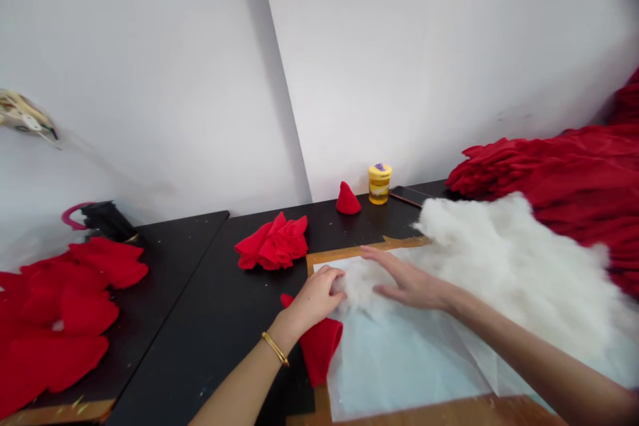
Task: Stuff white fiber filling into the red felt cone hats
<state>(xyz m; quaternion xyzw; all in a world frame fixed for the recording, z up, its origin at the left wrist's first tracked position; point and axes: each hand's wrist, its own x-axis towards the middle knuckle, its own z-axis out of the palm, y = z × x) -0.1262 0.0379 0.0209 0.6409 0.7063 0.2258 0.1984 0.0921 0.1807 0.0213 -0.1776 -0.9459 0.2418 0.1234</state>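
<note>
A small tuft of white stuffing (360, 287) lies on the pale sheet (404, 359) between my two hands. My left hand (319, 294), with a gold bracelet at its wrist, has its fingers curled round the tuft's left edge. Fingers apart, my right hand (412, 279) is at the tuft's right side, palm turned toward it. Beneath my left wrist is a red felt piece (319, 349), partly hidden by the arm. A large heap of white stuffing (509, 266) lies to the right, behind my right forearm.
Red felt pieces lie in a pile (273, 243) and a bigger heap (60, 319) on the black table (200, 293). A red cone (348, 200), a yellow-lidded jar (379, 185) and a phone (408, 196) are near the wall. Red fabric (564, 173) is stacked far right; a black mug (110, 221) sits left.
</note>
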